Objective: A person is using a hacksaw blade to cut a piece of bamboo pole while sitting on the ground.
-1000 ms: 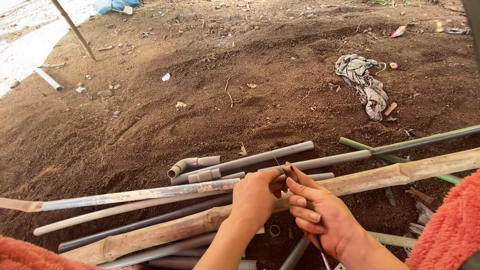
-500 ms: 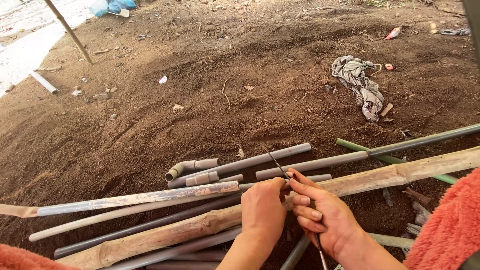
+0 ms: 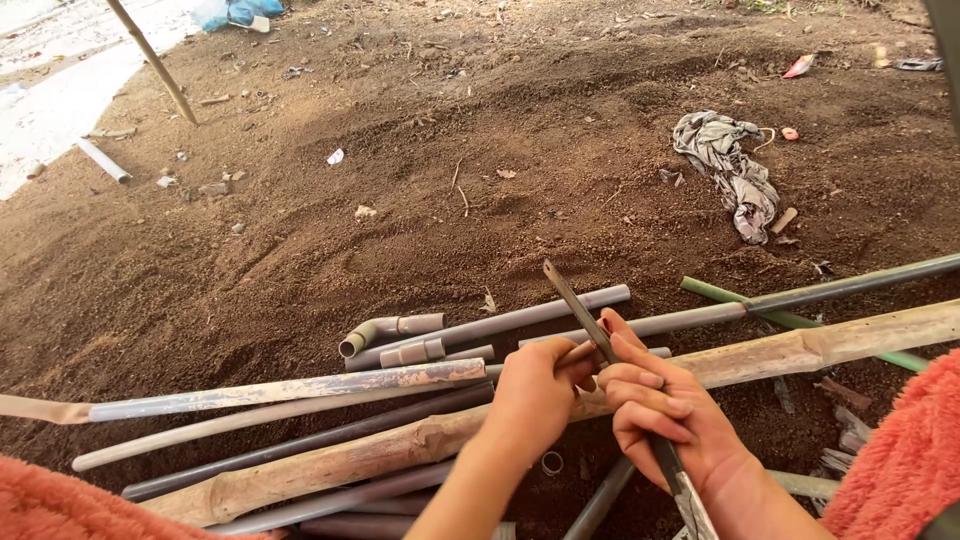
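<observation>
Here both hands meet low in the view, above a pile of pipes and poles on bare soil. The right hand [image 3: 665, 415] comes up from the lower right with its wrist bent inward, fingers curled and clamped around a thin flat metal blade [image 3: 580, 315]. The blade slants up and to the left out of the fist, its dark tip standing clear above both hands, while its lower end runs down past the wrist toward the bottom edge. The left hand [image 3: 535, 390] reaches in from below, forearm rising steeply, knuckles up; its thumb and forefinger pinch the blade just beside the right hand's fingers, so the two hands touch.

Directly beneath the hands lies a long rough wooden pole [image 3: 800, 350], running from lower left to far right. Just beyond the fingertips sit several grey plastic pipes [image 3: 500, 325], one with an elbow fitting [image 3: 365, 335] at its end. Left of the left hand rests a mud-streaked grey pipe [image 3: 290, 390]. Well away, up and to the right, a crumpled rag [image 3: 735, 165] lies on the soil.
</observation>
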